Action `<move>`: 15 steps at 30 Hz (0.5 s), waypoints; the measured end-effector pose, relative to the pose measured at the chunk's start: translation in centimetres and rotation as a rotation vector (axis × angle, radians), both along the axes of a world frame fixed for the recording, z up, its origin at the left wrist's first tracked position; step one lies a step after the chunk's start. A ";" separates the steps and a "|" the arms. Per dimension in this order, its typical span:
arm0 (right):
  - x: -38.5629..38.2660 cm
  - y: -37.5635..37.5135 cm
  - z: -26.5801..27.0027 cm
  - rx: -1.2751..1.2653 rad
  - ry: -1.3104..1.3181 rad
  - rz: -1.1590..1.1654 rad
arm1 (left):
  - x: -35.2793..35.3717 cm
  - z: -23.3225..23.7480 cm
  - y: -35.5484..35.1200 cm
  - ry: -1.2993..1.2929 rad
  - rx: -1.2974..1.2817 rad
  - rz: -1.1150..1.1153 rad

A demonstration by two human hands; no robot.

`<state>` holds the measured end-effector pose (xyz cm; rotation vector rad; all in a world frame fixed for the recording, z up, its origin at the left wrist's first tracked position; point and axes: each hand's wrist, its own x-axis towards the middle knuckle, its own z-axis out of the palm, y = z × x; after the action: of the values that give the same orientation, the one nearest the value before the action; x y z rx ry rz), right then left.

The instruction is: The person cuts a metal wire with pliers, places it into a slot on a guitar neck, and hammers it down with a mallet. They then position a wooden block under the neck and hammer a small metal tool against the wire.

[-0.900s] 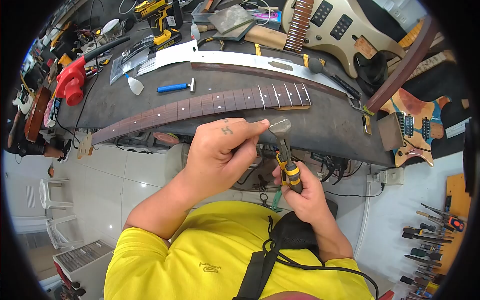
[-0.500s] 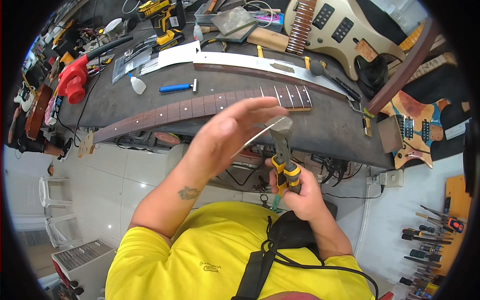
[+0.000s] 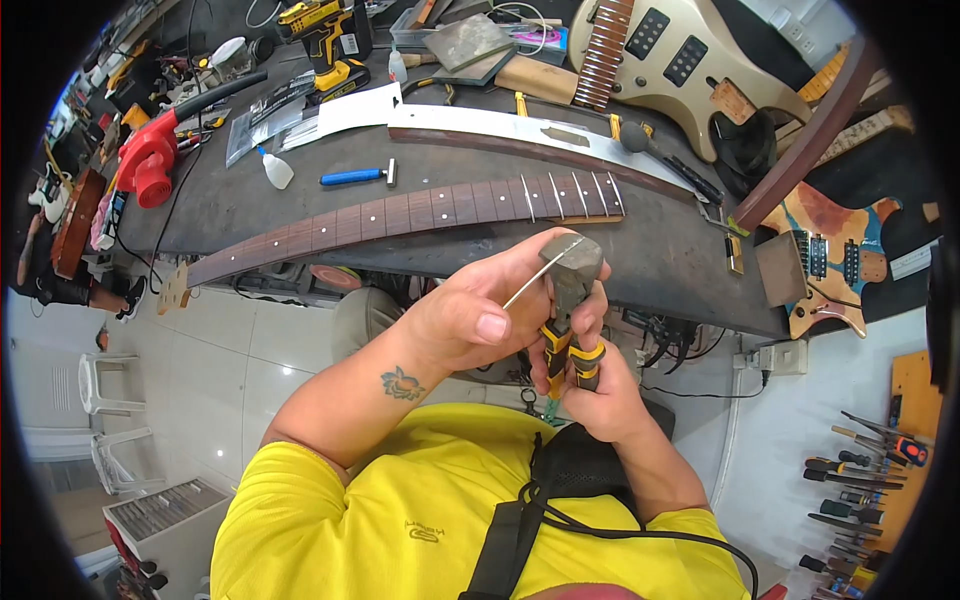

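Right hand is fisted round the yellow-black handles of the end nippers, head up, at chest height. Left hand is curled and pinches the fret wire. The wire slants up-right into the nipper head. Fretboard lies just beyond on the workbench, long axis left-right.

End cutter: handles mostly buried in right hand, only yellow-black tops visible. Left hand: fingertips hidden behind cutter head, so not clear if they pinch fret wire or only lean there. Wire lower end lost at thumb. Gold guitar, upper right of frame: body cut by dark lens rim. Wall tools, lower right: too small to name.
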<state>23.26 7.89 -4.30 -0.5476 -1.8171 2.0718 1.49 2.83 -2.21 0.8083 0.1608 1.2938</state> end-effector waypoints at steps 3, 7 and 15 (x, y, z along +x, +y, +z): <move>0.0 0.1 0.0 -0.041 0.000 0.015 | 0.0 -0.1 0.0 -0.010 0.008 -0.005; 0.0 -0.1 0.1 -0.036 0.003 0.024 | 0.1 -0.2 -0.1 -0.009 0.007 -0.007; 0.2 -0.1 -0.2 -0.049 0.026 0.019 | 0.5 -0.2 -0.3 -0.026 -0.003 -0.003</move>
<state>23.44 7.76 -4.54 -0.5158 -1.7677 2.1311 1.96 2.49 -2.43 0.7886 0.1405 1.3006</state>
